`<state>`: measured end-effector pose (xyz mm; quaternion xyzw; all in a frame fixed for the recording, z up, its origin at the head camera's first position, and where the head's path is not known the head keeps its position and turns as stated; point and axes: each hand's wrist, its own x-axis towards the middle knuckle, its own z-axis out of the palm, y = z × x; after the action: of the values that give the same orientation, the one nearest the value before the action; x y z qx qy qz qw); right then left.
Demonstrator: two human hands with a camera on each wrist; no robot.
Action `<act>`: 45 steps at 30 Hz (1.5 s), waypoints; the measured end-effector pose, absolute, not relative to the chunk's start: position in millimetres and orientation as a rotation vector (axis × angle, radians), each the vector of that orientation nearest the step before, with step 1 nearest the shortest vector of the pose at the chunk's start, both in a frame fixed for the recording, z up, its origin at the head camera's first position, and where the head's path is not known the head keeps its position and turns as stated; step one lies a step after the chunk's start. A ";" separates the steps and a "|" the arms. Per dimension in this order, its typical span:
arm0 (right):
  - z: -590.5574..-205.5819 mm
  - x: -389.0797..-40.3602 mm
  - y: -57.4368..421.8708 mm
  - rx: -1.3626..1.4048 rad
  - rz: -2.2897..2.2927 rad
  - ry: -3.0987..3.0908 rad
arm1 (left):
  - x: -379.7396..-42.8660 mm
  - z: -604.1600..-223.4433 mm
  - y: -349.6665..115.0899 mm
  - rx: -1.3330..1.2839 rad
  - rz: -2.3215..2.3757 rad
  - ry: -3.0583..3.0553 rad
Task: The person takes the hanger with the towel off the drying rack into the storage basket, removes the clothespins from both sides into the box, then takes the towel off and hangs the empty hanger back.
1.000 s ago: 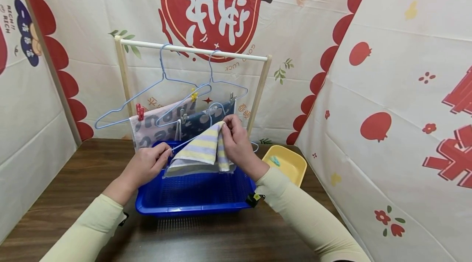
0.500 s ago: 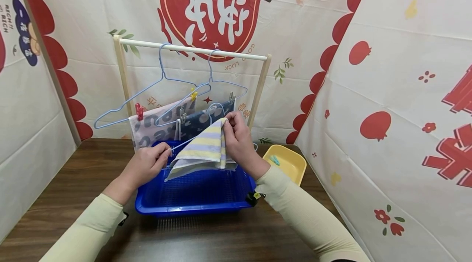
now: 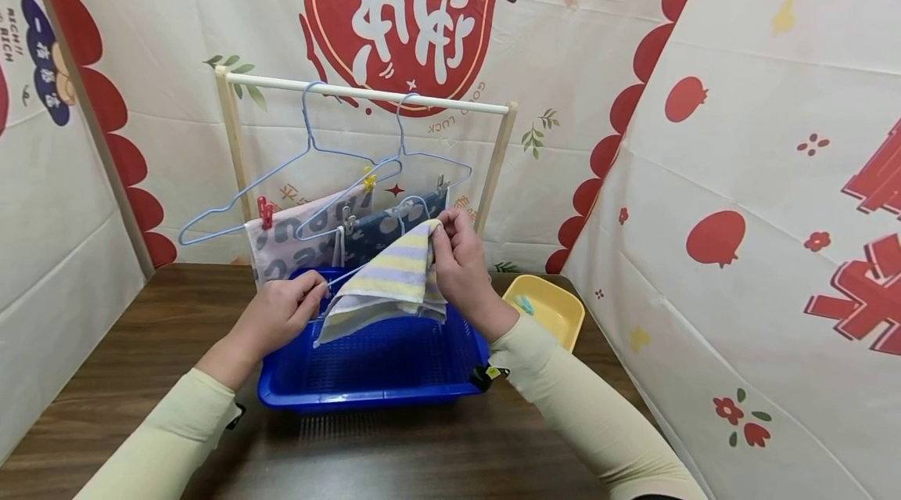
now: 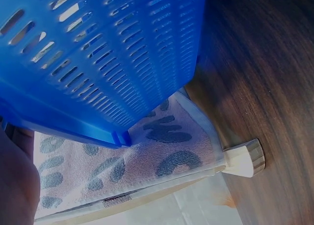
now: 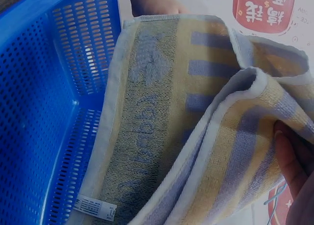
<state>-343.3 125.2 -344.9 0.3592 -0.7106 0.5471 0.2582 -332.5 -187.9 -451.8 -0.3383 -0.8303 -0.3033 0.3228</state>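
Note:
My left hand (image 3: 281, 314) grips the left end of a light blue wire hanger (image 3: 345, 276) above a blue basket (image 3: 369, 397). A yellow and lilac striped towel (image 3: 387, 275) drapes over this hanger, covering much of it. Its upper right corner is pinched between thumb and fingers of my right hand (image 3: 466, 269). In the right wrist view the striped towel (image 5: 147, 112) hangs in folds, with a small label (image 5: 95, 208) at its lower edge. The left wrist view shows only part of my left hand (image 4: 17, 181) at its edge.
Behind the basket stands a rack (image 3: 366, 94) with two blue hangers. A pink towel (image 3: 296, 242) and a dark blue towel (image 3: 385, 234) hang there by clothespins, one red (image 3: 265, 212), one yellow (image 3: 369, 179). A yellow tray (image 3: 563, 320) at right holds a teal clothespin (image 3: 524, 304).
My right hand has moved slightly up and to the right, drawing the striped towel's corner with it. The towel's front flap has spread out. My left hand has stayed in place.

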 end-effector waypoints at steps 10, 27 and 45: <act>-337.5 -341.2 123.8 1.006 1.527 -1.843 | -333.4 -451.1 -188.9 -0.890 -0.786 -2.169; -323.7 -328.1 124.6 1.020 1.568 -1.772 | -335.6 -452.1 -191.1 -0.860 -0.779 -2.203; -332.7 -321.5 123.5 1.014 1.538 -1.801 | -338.5 -452.8 -190.4 -0.850 -0.813 -2.220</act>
<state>-321.5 123.5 -332.7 0.3780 -0.6713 0.5734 0.2787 -338.5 -190.4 -452.8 -0.3217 -0.8402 -0.3078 0.3095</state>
